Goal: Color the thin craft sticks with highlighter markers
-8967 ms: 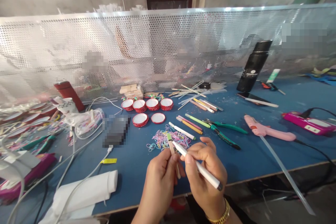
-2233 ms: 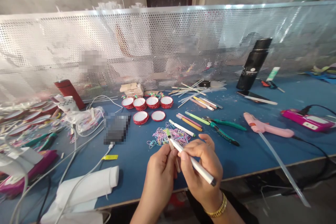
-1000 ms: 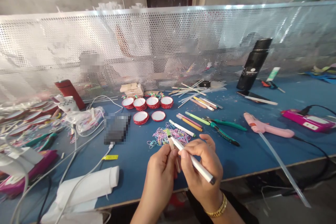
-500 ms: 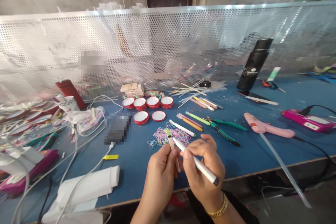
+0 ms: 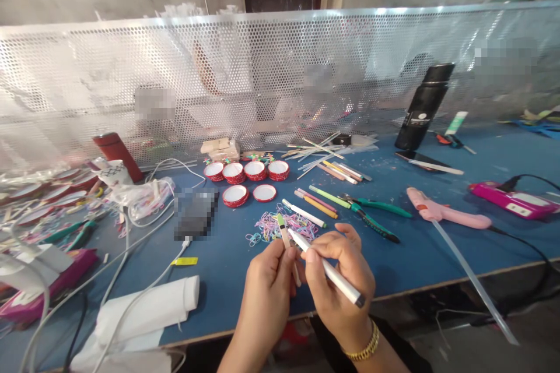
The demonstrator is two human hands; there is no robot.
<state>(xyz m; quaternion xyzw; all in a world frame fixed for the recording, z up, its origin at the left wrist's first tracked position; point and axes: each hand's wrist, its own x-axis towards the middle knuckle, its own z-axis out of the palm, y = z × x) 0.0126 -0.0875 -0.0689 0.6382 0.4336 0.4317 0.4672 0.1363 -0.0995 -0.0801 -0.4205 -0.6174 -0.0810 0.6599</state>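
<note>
Blue tabletop [image 5: 225, 280], strewn with supplies, lies beneath both hands. Left hand [image 5: 266, 285]: thumb and fingers pinched narrow on a slim wooden stick. Right hand [image 5: 335, 309]: thumb and forefinger closed round a white marker in a pen grip, outer fingers curled loosely.

Tangle of coloured loops [image 5: 266, 228] lies on the tabletop, just beyond the left fingertips.

White marker [image 5: 341, 283]: long axis slants; tip forward and to the person's left, toward the stick; dark butt end back and to the right. Tip is at or just beside the stick's edge; contact cannot be told.

Wooden stick [image 5: 286, 238]: held in front of the person, upper part showing against the loops. Long axis runs roughly fore-and-aft, leaning a little left at the far end; near end shows below the fingers.

Progress (judged): far end bears a green section [image 5: 280, 219], then a narrow dark band [image 5: 282, 229]; these look done. Pale length below looks unmarked where visible; the covered part cannot be read.
</note>
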